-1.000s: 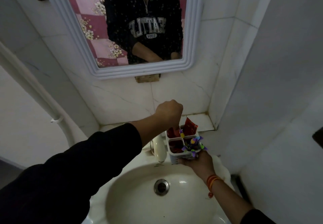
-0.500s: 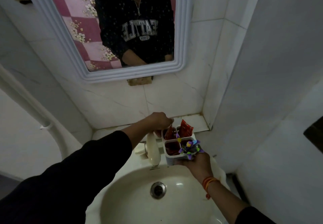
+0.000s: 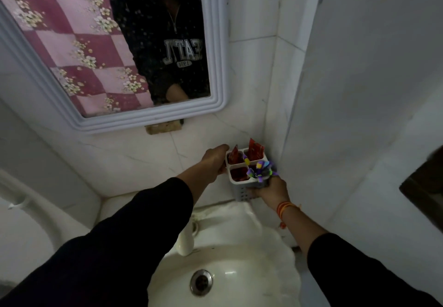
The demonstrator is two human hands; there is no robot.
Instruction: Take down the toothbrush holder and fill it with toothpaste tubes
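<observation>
A white toothbrush holder [image 3: 241, 190] with several compartments is held up near the wall corner, above the sink's back edge. Red toothpaste tubes [image 3: 255, 151] stick out of its back compartments, and another red one lies low in the front left compartment. A purple and yellow flower-shaped ornament [image 3: 260, 169] sits on its front right corner. My left hand [image 3: 214, 159] grips the holder's left side. My right hand [image 3: 272, 188] holds it from below and from the right.
A white sink [image 3: 242, 280] with a drain [image 3: 201, 282] lies below, its cream tap [image 3: 185, 241] just under my left arm. A white-framed mirror [image 3: 219, 67] hangs above. Tiled walls close in at the back and right.
My left hand has left the tubes and taken the holder's left side. Both hands have carried the holder up and back toward the wall corner.
</observation>
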